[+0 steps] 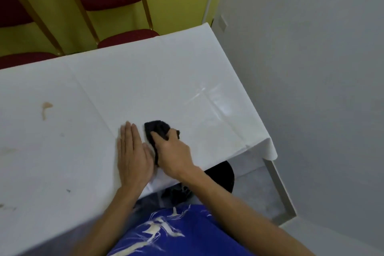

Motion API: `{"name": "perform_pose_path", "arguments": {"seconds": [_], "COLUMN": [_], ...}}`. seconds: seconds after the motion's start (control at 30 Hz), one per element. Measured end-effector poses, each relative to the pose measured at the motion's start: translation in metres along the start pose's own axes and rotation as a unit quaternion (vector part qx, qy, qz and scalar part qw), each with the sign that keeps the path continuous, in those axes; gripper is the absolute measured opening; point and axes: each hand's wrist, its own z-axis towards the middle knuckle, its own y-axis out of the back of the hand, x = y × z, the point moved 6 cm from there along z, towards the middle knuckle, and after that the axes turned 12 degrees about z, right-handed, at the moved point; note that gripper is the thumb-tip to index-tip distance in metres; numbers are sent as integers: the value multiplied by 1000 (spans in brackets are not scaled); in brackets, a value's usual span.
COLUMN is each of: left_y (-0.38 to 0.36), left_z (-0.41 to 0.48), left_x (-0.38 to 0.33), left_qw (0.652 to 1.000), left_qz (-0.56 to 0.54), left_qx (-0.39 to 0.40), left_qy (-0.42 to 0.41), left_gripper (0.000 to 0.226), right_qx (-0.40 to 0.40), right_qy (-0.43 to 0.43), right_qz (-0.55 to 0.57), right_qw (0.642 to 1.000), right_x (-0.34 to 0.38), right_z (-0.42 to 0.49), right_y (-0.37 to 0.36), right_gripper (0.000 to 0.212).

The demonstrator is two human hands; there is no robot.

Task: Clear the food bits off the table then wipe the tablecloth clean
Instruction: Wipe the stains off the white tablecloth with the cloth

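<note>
White tablecloth (145, 81): spread over the table, marked by a tan stain (46, 108) at far left.
Black cloth (156, 131): pressed on the tablecloth near the front edge.
Right hand (173, 151): fingers curled, cloth gripped.
Left hand (133, 156): laid flat, fingers straight and together, nothing held, just beside the cloth.
</note>
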Motion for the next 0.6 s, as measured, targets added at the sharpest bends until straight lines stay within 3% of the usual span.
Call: {"name": "perform_pose_path", "arguments": {"seconds": [0.17,0.4,0.5,0.6], "left_y": [-7,-5,-4,-5], "left_z": [-36,-29,-33,-35], "left_x": [20,16,21,24], "left_qw": [999,999,998,998], "left_qz": [41,48,57,60], "left_qx": [-8,1,-7,-12], "left_qy": [2,1,-1,1], "left_gripper": [60,60,58,58], "right_qx": [-13,-170,-240,-222], "right_qy": [12,-169,-200,-118], "right_qz": [-95,-96,-23,2], "right_qw": [995,966,950,968], "right_x": [-53,-160,-144,-83], "right_z": [-10,4,11,23], "right_y": [35,156,159,113], "right_gripper": [55,50,43,41]}}
